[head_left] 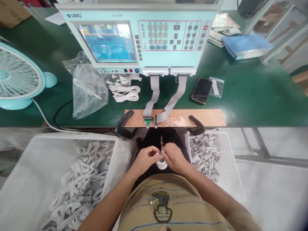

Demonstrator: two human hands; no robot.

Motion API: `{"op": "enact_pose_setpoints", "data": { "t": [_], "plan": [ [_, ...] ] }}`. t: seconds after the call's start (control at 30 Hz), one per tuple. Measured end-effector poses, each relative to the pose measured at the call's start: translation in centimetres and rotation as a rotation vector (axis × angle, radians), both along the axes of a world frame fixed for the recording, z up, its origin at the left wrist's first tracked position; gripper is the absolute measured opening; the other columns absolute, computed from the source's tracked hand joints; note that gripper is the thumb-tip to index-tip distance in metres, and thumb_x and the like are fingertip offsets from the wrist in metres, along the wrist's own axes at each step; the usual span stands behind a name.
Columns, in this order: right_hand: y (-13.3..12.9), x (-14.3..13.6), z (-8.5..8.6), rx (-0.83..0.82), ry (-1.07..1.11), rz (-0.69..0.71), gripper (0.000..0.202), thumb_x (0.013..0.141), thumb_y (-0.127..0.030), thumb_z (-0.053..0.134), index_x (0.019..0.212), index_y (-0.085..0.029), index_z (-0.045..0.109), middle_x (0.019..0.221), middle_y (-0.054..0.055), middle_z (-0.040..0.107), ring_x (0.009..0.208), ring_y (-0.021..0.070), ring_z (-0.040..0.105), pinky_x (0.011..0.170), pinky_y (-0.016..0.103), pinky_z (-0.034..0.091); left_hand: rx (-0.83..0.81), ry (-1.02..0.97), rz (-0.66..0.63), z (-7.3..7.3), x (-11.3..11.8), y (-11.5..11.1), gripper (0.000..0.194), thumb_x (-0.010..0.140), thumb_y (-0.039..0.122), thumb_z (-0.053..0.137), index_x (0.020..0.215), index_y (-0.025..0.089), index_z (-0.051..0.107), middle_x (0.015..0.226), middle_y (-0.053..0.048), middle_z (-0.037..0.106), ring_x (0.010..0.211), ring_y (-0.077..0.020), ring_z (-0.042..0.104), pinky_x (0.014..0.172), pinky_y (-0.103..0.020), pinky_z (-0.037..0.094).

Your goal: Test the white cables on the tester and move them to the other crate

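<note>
A coiled white cable [161,164] is held low over my lap, between both hands. My left hand [149,158] pinches it from the left, thumb and fingers together. From the right, my right hand [173,157] closes on it, with a small connector end showing by the fingertips. Just beyond my hands, at the table edge, a copper-coloured board [173,117] carries a small green circuit board [148,122] with metal plugs. Two grey ribbon cables [155,93] run from there to the tester [166,61], whose screen is lit.
Black clamps [124,123] grip the board at the table edge. White bins [45,141] of coiled cables stand on both sides of my legs. On the green table lie cable bundles [126,91], a plastic bag [89,89], a phone [202,90], a fan [19,72] and a blue folder [246,45].
</note>
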State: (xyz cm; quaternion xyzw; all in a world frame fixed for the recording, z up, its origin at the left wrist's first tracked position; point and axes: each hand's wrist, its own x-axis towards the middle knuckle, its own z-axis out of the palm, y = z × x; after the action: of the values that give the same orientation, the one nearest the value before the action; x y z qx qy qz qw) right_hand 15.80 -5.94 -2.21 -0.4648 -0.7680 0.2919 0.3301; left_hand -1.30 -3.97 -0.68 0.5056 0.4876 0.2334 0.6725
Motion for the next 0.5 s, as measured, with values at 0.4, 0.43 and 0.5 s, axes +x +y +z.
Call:
{"op": "enact_pose_setpoints", "data": {
  "t": [0.4, 0.43, 0.5],
  "plan": [
    [6.0, -3.2, 0.4, -0.513, 0.665, -0.206, 0.026, 0.08, -0.039, 0.052, 0.067, -0.017, 0.053, 0.059, -0.003, 0.05, 0.054, 0.0092, 0.044, 0.054, 0.022, 0.036, 0.081, -0.128, 0.514, -1.4, 0.6, 3.5, 0.021, 0.066, 0.034, 0.067, 0.071, 0.014, 0.063, 0.058, 0.002, 0.057, 0.047, -0.0076, 0.049, 0.045, -0.019, 0.04],
    [6.2, -3.3, 0.4, -0.555, 0.689, -0.228, 0.027, 0.077, -0.04, 0.055, 0.065, -0.016, 0.054, 0.057, -0.003, 0.05, 0.052, 0.0088, 0.043, 0.052, 0.022, 0.035, 0.026, -0.165, 0.528, -1.6, 0.6, 3.6, 0.022, 0.065, 0.035, 0.068, 0.071, 0.014, 0.063, 0.058, 0.002, 0.058, 0.047, -0.0075, 0.049, 0.044, -0.019, 0.04],
    [6.4, -3.6, 0.4, -0.615, 0.721, -0.284, 0.028, 0.073, -0.041, 0.059, 0.065, -0.015, 0.058, 0.055, -0.002, 0.05, 0.049, 0.0082, 0.042, 0.049, 0.021, 0.034, -0.07, -0.235, 0.555, -1.7, 0.6, 3.7, 0.024, 0.061, 0.035, 0.07, 0.072, 0.014, 0.064, 0.059, 0.001, 0.058, 0.048, -0.0076, 0.05, 0.044, -0.019, 0.041]
  ]
}}
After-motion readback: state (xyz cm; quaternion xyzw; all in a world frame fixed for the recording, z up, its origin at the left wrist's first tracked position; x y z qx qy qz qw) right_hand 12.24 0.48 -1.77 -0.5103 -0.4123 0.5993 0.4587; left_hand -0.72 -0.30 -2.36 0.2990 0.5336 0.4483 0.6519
